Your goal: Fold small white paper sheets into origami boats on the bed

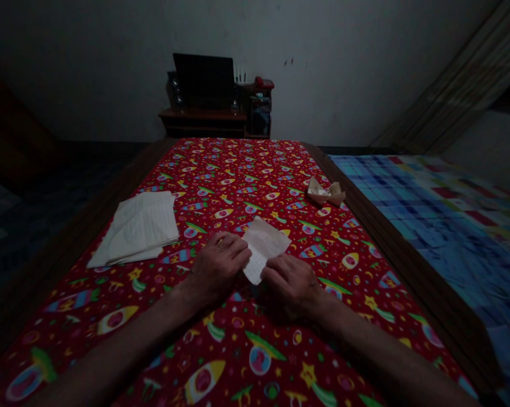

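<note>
Red cloth (233,169) over a brown-edged worktop (428,294), stretching well beyond the creased paper (264,242) at centre, between the paper stack (143,226) at left and the folded box (327,198) near the right edge. Fingers of left hand (220,261) and right hand (292,281) curled almost closed, apparently pinching the paper's left and near-right edges in poor light.

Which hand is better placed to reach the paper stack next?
Probably the left hand: the paper stack lies to its left, while the right hand is farther away. Both hold the creased paper, so the left would need to let go first.
</note>
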`<action>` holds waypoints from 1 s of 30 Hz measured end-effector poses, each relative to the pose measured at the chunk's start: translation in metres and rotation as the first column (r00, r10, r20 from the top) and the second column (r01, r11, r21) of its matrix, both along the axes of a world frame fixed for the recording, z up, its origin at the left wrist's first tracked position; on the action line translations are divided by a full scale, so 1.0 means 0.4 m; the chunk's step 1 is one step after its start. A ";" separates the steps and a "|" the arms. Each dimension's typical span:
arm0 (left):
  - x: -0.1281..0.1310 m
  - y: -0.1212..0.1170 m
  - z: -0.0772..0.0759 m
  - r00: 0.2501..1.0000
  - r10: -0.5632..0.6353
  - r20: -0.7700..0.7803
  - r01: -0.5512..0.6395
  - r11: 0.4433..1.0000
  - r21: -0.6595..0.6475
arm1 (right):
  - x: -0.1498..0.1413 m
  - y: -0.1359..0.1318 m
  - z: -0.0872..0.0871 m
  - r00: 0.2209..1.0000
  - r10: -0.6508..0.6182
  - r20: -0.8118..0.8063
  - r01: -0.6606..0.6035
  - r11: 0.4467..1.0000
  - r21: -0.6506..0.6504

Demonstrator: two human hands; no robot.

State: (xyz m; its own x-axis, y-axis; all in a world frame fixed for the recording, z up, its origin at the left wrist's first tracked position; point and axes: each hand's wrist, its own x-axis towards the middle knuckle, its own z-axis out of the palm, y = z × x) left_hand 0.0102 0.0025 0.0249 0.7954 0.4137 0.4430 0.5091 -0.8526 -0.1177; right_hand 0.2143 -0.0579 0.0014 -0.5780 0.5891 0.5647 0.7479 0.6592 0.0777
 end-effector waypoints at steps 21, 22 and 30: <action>-0.008 -0.025 -0.080 0.952 0.253 0.173 -0.097 0.785 -0.612 | 0.025 -0.002 -0.045 0.894 -0.236 -0.382 -0.018 0.831 -0.557; -0.007 -0.023 -0.080 0.950 0.260 0.170 -0.105 0.783 -0.613 | 0.023 0.000 -0.046 0.892 -0.251 -0.375 0.001 0.832 -0.554; 0.000 -0.010 -0.072 0.953 0.264 0.147 -0.120 0.778 -0.617 | 0.013 0.007 -0.042 0.885 -0.350 -0.309 0.128 0.819 -0.560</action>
